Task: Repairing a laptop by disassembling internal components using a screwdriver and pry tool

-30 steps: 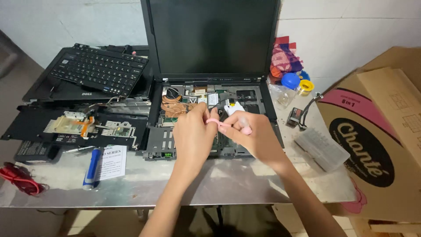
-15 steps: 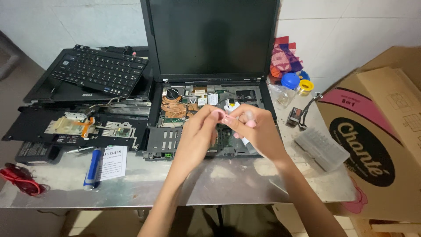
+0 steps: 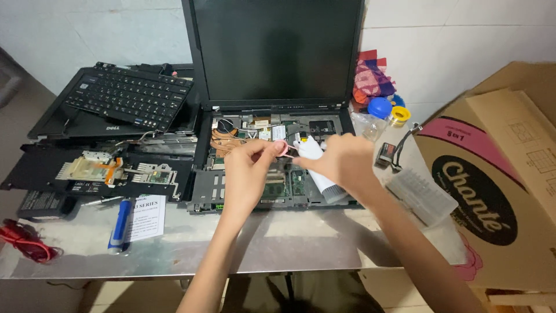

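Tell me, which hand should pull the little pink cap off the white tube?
Probably the left hand. Its fingers already pinch the pink cap at the tip of the white tube. The right hand is wrapped around the tube, steadying it above the opened laptop.

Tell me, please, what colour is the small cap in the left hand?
Pink; the cap, pinched by the left hand, shows best in the head view.

From my remote feed: a detached black keyboard (image 3: 130, 95) rests at left, a blue marker (image 3: 120, 225) beside red wires (image 3: 23, 242), a cardboard box (image 3: 498, 179) at right.
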